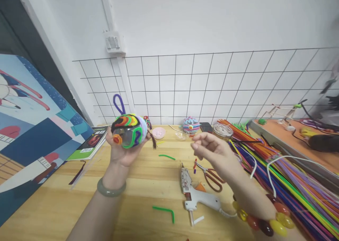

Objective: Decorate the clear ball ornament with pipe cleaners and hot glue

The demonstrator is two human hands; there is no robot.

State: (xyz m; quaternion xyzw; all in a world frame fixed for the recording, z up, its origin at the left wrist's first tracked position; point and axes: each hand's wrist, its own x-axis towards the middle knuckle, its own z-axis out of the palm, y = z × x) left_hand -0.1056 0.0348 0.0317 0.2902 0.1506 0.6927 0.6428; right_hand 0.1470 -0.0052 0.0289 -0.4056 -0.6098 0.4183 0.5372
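Observation:
My left hand (123,156) is closed around a clear ball ornament (129,133), raised above the table. Black, orange, yellow, green and purple pipe cleaners coil over the ball, with an orange knob on its near side. A purple pipe-cleaner loop (119,105) stands up from it, and a dark tassel (153,141) hangs at its right. My right hand (212,147) hovers over the table with loosely curled fingers and nothing visible in them. Below it lie scissors (212,177) with brown handles and a white hot glue gun (198,195).
Bundles of pipe cleaners (280,184) spread along the right side. A second wrapped ball (191,124), a pink dish (159,133) and a wire spool (222,130) stand at the back. Green pipe-cleaner pieces (166,157) lie mid-table. A book (88,143) and a picture board (39,128) are at left.

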